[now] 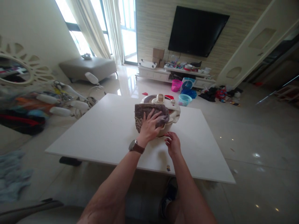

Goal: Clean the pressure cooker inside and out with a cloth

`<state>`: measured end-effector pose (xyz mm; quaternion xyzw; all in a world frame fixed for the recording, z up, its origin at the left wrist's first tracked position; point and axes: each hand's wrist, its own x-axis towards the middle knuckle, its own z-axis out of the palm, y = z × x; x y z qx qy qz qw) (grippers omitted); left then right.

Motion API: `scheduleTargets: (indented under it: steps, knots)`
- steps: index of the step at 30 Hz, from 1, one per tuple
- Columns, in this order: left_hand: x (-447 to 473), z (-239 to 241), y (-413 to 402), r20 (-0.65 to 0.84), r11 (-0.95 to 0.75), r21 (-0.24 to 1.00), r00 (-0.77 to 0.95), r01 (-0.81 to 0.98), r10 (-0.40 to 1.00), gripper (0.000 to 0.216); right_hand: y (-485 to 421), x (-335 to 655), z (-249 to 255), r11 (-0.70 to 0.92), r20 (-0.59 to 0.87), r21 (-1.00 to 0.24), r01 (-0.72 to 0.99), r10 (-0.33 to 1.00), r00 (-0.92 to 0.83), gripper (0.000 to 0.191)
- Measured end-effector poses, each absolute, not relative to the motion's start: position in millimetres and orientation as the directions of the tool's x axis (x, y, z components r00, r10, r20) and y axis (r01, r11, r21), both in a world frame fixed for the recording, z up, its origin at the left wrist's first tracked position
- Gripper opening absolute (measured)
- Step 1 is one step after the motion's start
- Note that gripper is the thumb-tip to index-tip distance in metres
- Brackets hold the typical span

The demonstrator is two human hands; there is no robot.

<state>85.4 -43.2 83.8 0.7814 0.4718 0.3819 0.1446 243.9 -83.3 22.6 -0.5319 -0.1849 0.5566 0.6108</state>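
A white and beige rice cooker [175, 109] with a rounded lid and side handle stands on the white table. Against its near left side lies a brown patterned cloth [140, 112], partly hiding the cooker. My left hand [149, 125], with a wristwatch [136, 147] on the wrist, rests on this cloth with fingers spread and flat. Close to the lower front of the cooker is my right hand [173, 144], its fingers loosely bent and apart, holding nothing visible. Whether its fingertips touch the cooker I cannot tell.
The white tabletop [93, 130] extends around the cooker, with a small sticker [168, 168] near its front edge. Beyond it stand a pink basket [176, 85], a light blue basket [185, 99] and a TV cabinet [151, 74]. A lamp with white shades [62, 111] is at left.
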Motion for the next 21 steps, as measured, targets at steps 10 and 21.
scheduleTargets:
  steps: [10, 21]
  knots:
    - [63, 69, -6, 0.396, -0.285, 0.827, -0.144, 0.485, 0.907, 0.056, -91, 259, 20, -0.204, -0.383, -0.864, -0.460, 0.860, 0.337, 0.033]
    - [72, 55, -21, 0.443, -0.396, 0.873, -0.122, 0.286, 0.888, 0.046, -89, 263, 25, -0.195, -0.366, -0.869, -0.455, 0.872, 0.326, 0.031]
